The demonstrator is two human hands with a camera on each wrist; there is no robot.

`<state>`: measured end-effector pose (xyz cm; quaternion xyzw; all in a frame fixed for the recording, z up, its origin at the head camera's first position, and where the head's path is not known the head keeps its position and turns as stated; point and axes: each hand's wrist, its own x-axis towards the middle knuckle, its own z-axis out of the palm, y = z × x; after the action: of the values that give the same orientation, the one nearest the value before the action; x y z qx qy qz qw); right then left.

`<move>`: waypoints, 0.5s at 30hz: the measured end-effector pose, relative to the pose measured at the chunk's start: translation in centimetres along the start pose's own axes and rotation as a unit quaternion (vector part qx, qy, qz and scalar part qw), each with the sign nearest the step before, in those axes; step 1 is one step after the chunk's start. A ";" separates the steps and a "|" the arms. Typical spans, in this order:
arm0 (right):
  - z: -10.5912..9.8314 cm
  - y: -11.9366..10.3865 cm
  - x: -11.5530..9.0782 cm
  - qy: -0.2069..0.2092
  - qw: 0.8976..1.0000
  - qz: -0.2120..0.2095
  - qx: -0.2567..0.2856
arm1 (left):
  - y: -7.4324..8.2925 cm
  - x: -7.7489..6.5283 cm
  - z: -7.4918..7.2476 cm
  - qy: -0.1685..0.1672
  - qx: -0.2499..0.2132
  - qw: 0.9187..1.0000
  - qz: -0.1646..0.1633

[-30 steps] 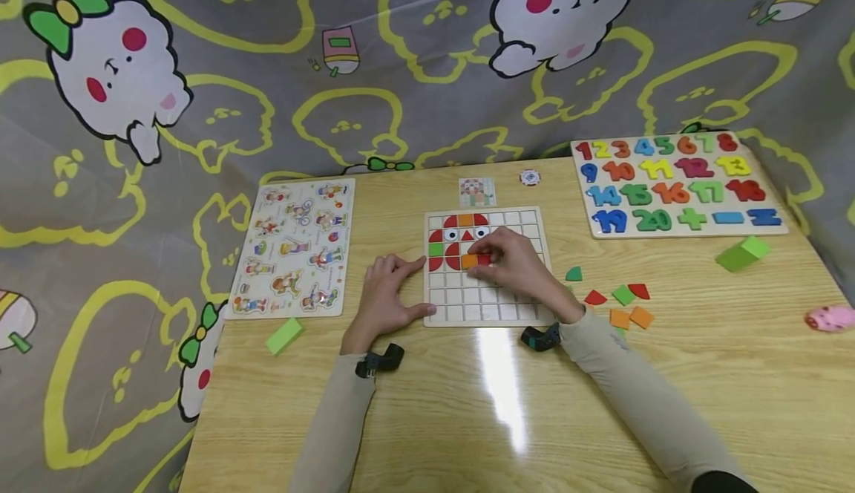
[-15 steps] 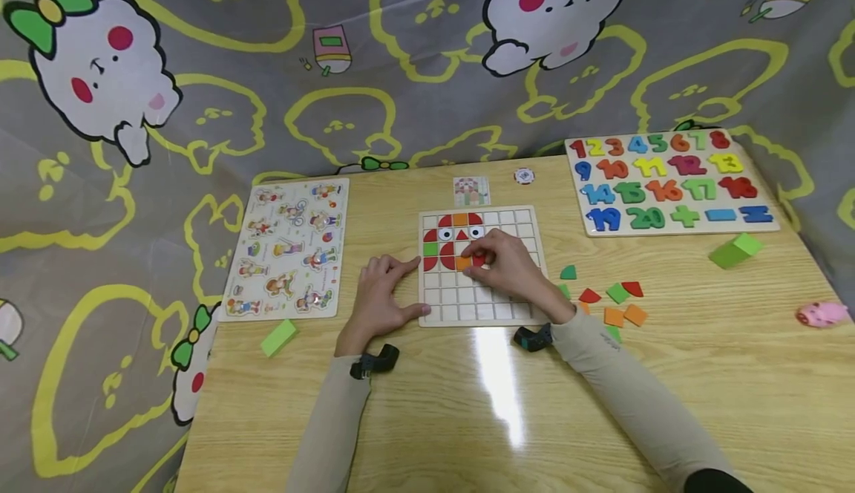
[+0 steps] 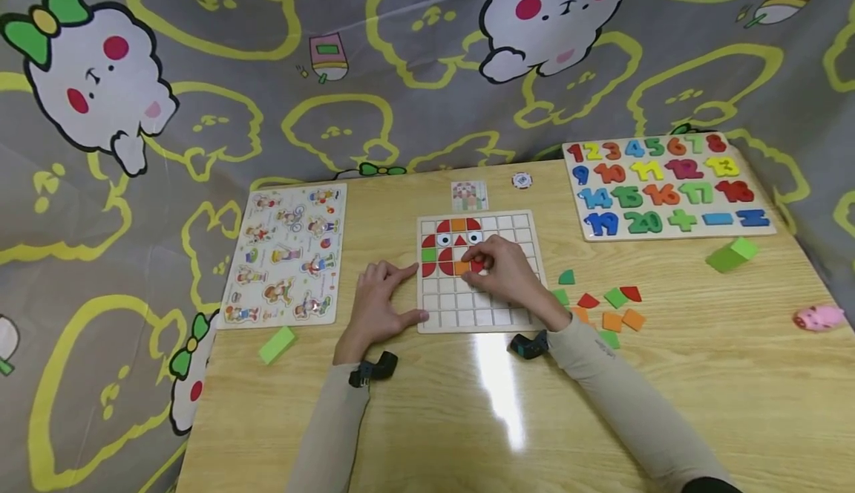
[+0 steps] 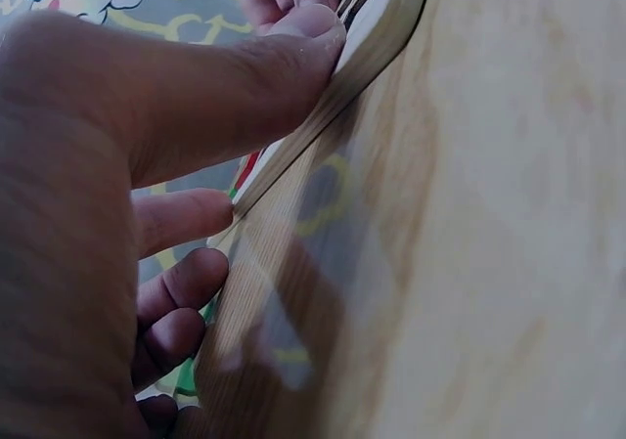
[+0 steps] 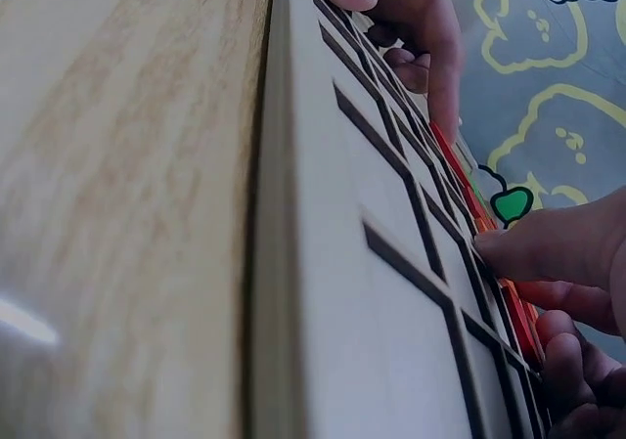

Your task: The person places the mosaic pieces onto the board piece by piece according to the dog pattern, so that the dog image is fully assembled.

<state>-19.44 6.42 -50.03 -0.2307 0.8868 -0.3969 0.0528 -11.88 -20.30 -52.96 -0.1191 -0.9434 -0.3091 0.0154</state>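
Observation:
On the table in the head view is a white wooden grid board (image 3: 449, 301) with red, green and orange tiles and two eye tiles in its upper left part. My right hand (image 3: 504, 276) pinches an orange square tile (image 3: 461, 269) between thumb and index finger, low over a cell in the row of red quarter-round tiles (image 3: 428, 269). My left hand (image 3: 377, 307) rests at the board's left edge, thumb and index finger spread apart and touching it. In the left wrist view, the thumb (image 4: 284, 77) lies against the board's side (image 4: 381, 48), with the other fingers loosely bent.
Loose green, red and orange pieces (image 3: 611, 321) lie right of the board. Behind it are a picture card (image 3: 470, 195) and a round chip (image 3: 522, 180). A figure puzzle (image 3: 283, 255) lies left, a number puzzle (image 3: 668, 185) right. Green blocks (image 3: 277, 345) and a pink pig (image 3: 818, 318) stand around.
The head view has shifted, moving the scene slightly left. My right fingers stay at the orange tile, which lines up with its cell. My left hand keeps its place at the board's edge.

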 end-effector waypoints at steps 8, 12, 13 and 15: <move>0.2 0.1 -0.8 0.003 1.000 -0.011 0.001 | -0.1 -0.6 0.4 0.007 0.004 1.000 0.010; -0.2 0.1 -0.6 0.005 1.000 -0.015 0.006 | -0.3 -0.2 0.5 0.008 0.004 1.000 0.013; -0.2 0.1 -0.5 0.004 1.000 -0.017 0.006 | -0.3 0.0 0.5 0.009 0.004 1.000 0.013; -0.2 0.2 -0.2 0.005 1.000 -0.019 0.004 | -0.4 0.2 0.4 0.013 0.005 1.000 0.012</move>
<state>-19.38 6.80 -50.02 -0.2457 0.8810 -0.4021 0.0419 -12.15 -20.30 -53.53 -0.1269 -0.9431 -0.3056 0.0318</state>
